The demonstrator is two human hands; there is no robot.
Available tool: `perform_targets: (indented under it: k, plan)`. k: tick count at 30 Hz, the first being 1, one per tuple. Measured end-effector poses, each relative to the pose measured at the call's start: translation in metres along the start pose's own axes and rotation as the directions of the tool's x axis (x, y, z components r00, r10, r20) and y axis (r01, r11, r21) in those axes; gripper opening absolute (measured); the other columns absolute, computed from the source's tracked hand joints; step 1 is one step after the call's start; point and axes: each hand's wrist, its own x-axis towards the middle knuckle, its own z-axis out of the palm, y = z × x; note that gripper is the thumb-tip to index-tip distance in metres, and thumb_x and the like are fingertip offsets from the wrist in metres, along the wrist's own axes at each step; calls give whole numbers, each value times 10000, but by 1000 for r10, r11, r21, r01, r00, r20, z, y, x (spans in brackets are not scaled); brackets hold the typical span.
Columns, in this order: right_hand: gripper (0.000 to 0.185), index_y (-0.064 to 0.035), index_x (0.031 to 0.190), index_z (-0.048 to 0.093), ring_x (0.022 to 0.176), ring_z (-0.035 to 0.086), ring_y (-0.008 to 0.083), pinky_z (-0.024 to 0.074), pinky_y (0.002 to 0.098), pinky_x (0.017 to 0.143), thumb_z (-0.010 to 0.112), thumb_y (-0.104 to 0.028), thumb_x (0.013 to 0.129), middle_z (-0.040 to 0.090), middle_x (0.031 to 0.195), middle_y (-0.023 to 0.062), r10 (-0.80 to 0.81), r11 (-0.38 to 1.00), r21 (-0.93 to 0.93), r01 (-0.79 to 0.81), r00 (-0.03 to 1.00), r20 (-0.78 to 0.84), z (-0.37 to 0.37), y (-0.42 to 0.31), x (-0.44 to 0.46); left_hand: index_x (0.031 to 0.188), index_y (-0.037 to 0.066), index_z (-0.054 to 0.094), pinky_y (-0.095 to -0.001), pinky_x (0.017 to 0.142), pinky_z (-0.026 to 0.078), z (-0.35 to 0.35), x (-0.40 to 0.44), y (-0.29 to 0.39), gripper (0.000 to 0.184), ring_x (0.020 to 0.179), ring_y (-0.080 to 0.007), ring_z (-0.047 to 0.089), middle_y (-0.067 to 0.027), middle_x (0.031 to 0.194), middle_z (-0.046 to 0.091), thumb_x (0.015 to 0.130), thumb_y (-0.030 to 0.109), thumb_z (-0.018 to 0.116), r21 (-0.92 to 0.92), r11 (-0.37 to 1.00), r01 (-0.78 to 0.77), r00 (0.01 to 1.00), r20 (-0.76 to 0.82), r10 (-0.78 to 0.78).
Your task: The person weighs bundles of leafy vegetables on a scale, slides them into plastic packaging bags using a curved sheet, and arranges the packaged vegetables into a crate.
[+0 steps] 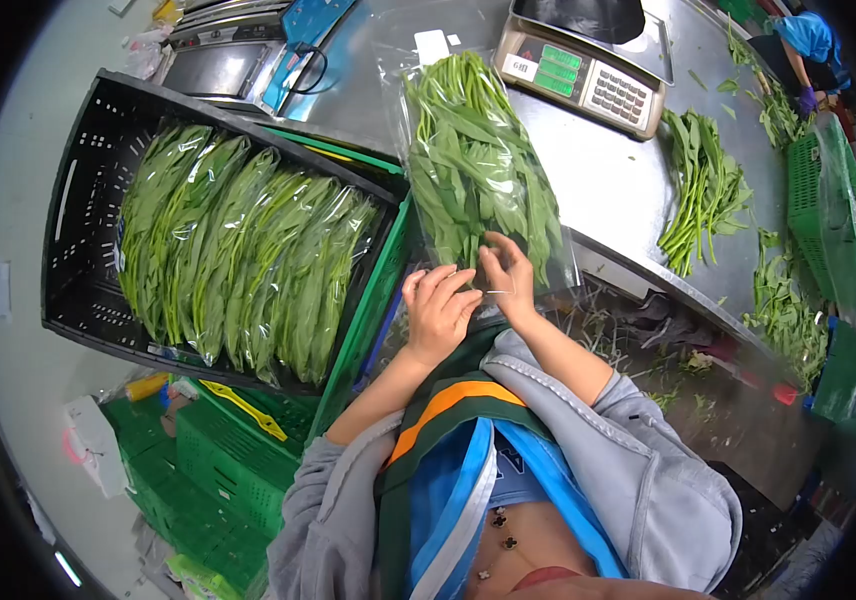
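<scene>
A clear plastic bag [558, 215] of leafy green vegetables [473, 150] lies on the metal table, stems away from me and leaves toward me. Both my hands are at the bag's near end. My left hand [438, 312] has its fingers curled together at the lower edge of the plastic. Close beside it, my right hand [510, 278] is bent with thumb and fingers drawn in on the same edge. A thin pale line shows between the hands; I cannot tell whether it is the bag's rim or a strip.
On my left, a black crate [78, 205] holds several bagged greens [238, 250], above green crates [218, 450]. A digital scale [588, 75] stands at the back. Loose greens [698, 190] lie to the right, near a green basket [828, 210]. Another person [808, 45] is at the far right.
</scene>
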Motion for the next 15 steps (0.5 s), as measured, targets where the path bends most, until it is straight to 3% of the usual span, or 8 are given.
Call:
perform_targets:
  k: [1,3,4,5,7,9,11,15]
  plan:
    - [263,-2,1081,548,692,540,139,455,290,636,599,-129,857,591,775,74,3,1000,3,-3,1000,1,0,2,5,820,149,626,-423,924,297,-1,-1,0,113,1017,-219,528,1,1033,620,733,196,680,2,1000,1,1000,3,-1]
    - [175,21,931,542,691,512,108,435,270,612,592,-132,866,565,749,64,-13,999,-50,8,996,-91,1,6,12,818,149,627,-422,923,300,-2,-1,-1,119,1013,-219,529,1,1027,623,726,194,686,-13,1000,6,1000,16,-5]
    - [204,19,926,490,653,493,112,420,266,585,601,-140,862,536,724,47,-240,961,-178,210,956,-167,0,5,11,818,149,627,-422,923,300,-2,-1,-2,119,1013,-219,529,1,1027,623,726,194,686,-13,1000,6,1000,16,-6]
    - [204,19,926,490,653,493,112,420,266,585,601,-140,862,536,724,47,-239,962,-178,209,957,-168,2,4,12,817,148,627,-422,920,301,-2,-2,-3,120,1011,-219,529,1,1022,624,723,189,689,-14,1000,6,1000,17,-5]
    - [325,35,1064,430,639,477,108,409,258,574,612,-137,857,524,737,50,-159,972,138,191,963,-216,6,4,14,816,147,627,-422,918,303,-2,-2,-4,121,1009,-220,530,2,1017,625,720,184,691,-18,1000,7,1000,19,-7]
    - [433,44,1145,361,640,468,108,403,258,578,624,-136,852,524,768,55,-130,977,139,160,970,-205,7,9,15,813,145,627,-420,913,305,-2,-2,-4,126,1006,-218,530,2,1011,626,712,175,695,-33,999,2,1000,21,-2]
    - [425,51,1142,376,650,460,93,396,248,584,626,-134,852,523,780,59,-329,944,-77,321,906,-266,9,10,15,813,144,627,-418,911,306,-3,1,-3,129,1003,-218,532,3,1009,626,709,173,697,-44,999,-1,1000,26,2]
    - [450,51,1156,365,662,475,105,404,252,601,627,-157,855,529,781,60,-269,963,-46,266,932,-245,7,-5,10,812,143,628,-415,905,308,-4,3,-4,136,991,-218,539,4,1001,628,699,164,702,-65,998,-13,1000,25,15]
